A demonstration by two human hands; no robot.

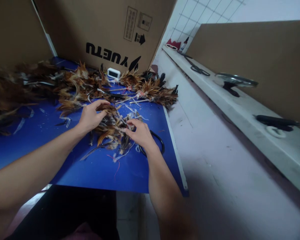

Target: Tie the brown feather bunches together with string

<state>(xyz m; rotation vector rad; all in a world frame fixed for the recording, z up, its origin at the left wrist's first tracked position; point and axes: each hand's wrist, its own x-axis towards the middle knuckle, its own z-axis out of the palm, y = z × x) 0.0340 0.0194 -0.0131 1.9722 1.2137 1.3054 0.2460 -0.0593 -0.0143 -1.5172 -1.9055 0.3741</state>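
A loose pile of brown, grey and black feathers (pixel 112 125) lies on the blue tabletop between my hands. My left hand (pixel 92 115) is closed on brown feathers at the pile's upper left, thumb against curled fingers. From the right, my right hand (pixel 139 130) pinches at the pile's edge with thumb and forefinger; what sits in that pinch is too small to make out. Beside my right wrist, a black loop (pixel 162 141), perhaps a scissors handle, shows partly, the rest hidden under the arm. Thin red thread (pixel 117 168) trails below the pile.
Tied feather bundles (pixel 155 93) on sticks line the back, near a small white digital timer (pixel 113 73). More feathers (pixel 9 96) heap at left. Behind stands a large cardboard box (pixel 102 30). A white ledge (pixel 230 100) at right bears scissors (pixel 200 70) and a black tool (pixel 276 121).
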